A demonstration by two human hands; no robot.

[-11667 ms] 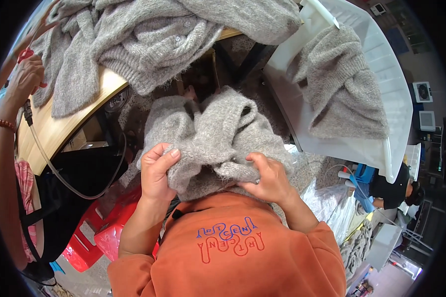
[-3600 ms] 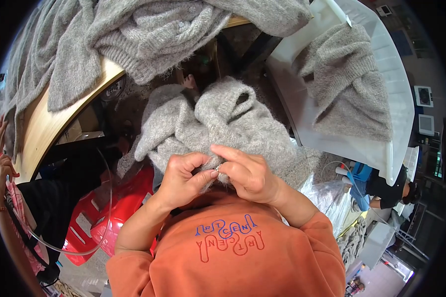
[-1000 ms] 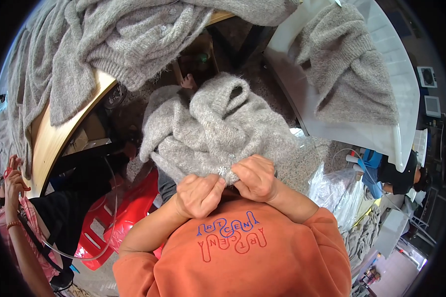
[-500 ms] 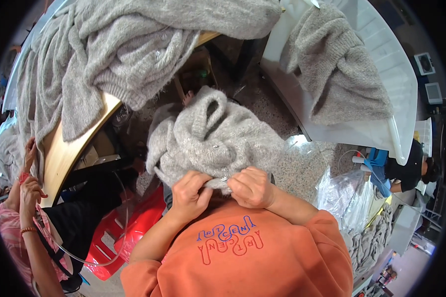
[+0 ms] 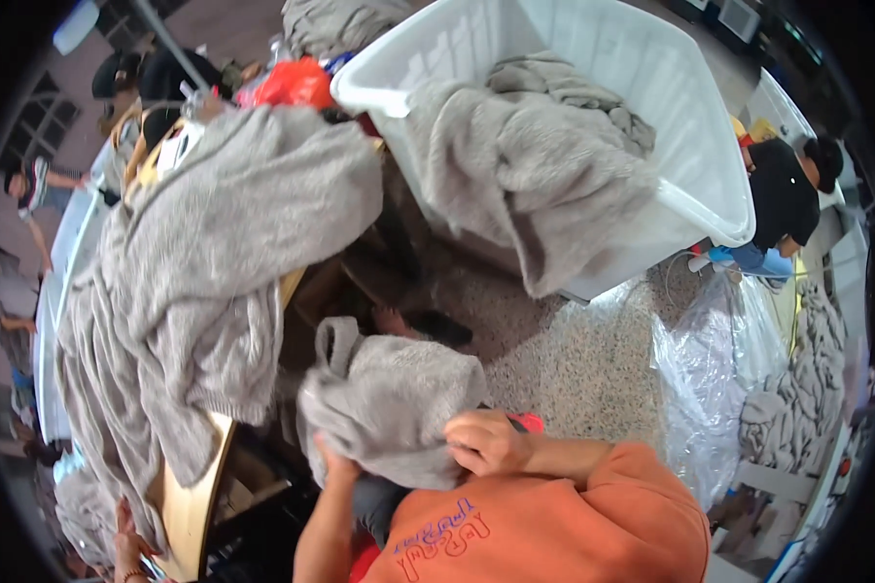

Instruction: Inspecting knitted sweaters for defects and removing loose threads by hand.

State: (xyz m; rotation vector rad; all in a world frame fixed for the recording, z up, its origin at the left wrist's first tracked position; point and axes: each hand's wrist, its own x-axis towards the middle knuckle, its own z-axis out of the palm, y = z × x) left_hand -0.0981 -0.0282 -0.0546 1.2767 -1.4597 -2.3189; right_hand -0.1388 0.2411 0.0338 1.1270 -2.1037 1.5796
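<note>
Both grips curled on grey sweater [image 5: 389, 398]

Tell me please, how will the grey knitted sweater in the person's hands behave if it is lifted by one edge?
The grey sweater would probably sag and unfold: it already lies bunched in soft folds between the left hand and right hand. It looks fuzzy, so it should not slip easily. Its thick knit suggests some weight, like the sweaters drooping over the table edge.

Two hands [image 5: 486, 442] on one bundled grey sweater [image 5: 389, 408], one white tub [image 5: 651, 117], one clear plastic bag [image 5: 710, 369].
</note>
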